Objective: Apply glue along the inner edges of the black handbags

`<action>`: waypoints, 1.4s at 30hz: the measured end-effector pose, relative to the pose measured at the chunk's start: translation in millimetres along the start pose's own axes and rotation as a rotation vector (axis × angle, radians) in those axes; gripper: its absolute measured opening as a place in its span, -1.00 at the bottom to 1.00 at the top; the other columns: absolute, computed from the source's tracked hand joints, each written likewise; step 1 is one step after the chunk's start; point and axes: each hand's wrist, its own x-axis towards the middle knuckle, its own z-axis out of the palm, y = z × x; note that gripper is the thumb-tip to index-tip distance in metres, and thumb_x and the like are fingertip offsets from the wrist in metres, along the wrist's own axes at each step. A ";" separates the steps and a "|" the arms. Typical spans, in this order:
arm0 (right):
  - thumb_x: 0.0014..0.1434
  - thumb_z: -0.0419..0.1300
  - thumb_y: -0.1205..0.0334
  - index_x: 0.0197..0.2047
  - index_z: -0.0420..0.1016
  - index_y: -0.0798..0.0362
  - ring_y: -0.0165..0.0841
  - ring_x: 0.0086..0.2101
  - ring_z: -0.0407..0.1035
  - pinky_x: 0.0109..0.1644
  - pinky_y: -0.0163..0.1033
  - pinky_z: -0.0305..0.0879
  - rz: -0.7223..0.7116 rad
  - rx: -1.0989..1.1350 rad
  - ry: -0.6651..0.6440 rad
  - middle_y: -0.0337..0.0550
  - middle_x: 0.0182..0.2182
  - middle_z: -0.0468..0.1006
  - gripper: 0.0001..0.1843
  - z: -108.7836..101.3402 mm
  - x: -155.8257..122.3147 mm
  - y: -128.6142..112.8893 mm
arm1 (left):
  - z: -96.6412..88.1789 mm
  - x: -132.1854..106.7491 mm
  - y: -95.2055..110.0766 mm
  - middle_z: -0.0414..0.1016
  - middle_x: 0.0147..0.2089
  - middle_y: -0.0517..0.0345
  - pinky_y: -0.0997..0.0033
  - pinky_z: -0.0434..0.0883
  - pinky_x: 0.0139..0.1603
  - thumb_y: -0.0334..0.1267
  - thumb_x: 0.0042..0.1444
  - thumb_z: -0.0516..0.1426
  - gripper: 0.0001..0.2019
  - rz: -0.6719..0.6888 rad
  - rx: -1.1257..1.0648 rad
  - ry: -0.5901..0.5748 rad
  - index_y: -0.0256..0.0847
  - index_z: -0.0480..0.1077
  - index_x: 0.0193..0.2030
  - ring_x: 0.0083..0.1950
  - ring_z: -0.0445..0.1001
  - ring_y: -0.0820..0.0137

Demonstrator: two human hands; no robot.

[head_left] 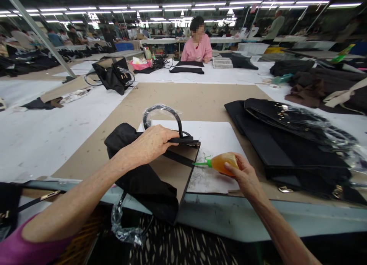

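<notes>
A black handbag lies tilted across the table's front edge, its tan inside facing me. My left hand grips the bag's upper edge beside a handle wrapped in clear plastic. The other wrapped handle hangs below the table edge. In my right hand is a squeeze bottle of amber liquid, fingers closed round its body. Its thin green nozzle points left and meets, or nearly meets, the bag's side edge by a dark strip. Under the bag lies a white sheet with dark smudges.
On the right is a pile of black bags with plastic-wrapped handles. Another black bag stands at the back left. A person in pink sits across the table behind black pieces. Brown cloth is heaped at the far right.
</notes>
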 end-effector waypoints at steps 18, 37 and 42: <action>-0.04 0.34 -0.01 -0.11 0.39 0.00 -0.14 -0.17 0.34 -0.12 -0.18 0.30 0.012 -0.107 -0.083 -0.14 -0.23 0.48 -0.54 9.2 -42.0 -3.6 | 4.7 -2.8 -1.9 0.46 -0.43 0.20 0.49 0.20 -0.34 -0.33 0.16 0.05 -0.84 -0.050 0.000 0.003 -0.20 0.46 -0.23 -0.41 0.34 0.47; -0.09 0.37 0.07 -0.11 0.43 -0.05 -0.22 -0.25 0.35 -0.23 -0.27 0.32 0.109 -0.028 -0.179 -0.19 -0.24 0.48 -0.55 23.0 -89.5 1.6 | 2.8 1.0 5.5 0.21 -0.59 0.30 0.47 0.09 -0.41 -0.26 0.14 0.06 -0.80 -0.184 -0.025 -0.019 -0.25 0.48 -0.21 -0.53 0.10 0.52; -0.07 0.37 0.06 -0.09 0.42 -0.08 -0.26 -0.25 0.35 -0.22 -0.31 0.30 0.136 0.018 -0.179 -0.23 -0.24 0.48 -0.55 22.4 -100.3 4.0 | 2.9 1.5 7.3 0.14 -0.62 0.31 0.45 0.07 -0.40 -0.26 0.14 0.05 -0.79 -0.202 -0.032 -0.018 -0.26 0.48 -0.22 -0.52 0.10 0.50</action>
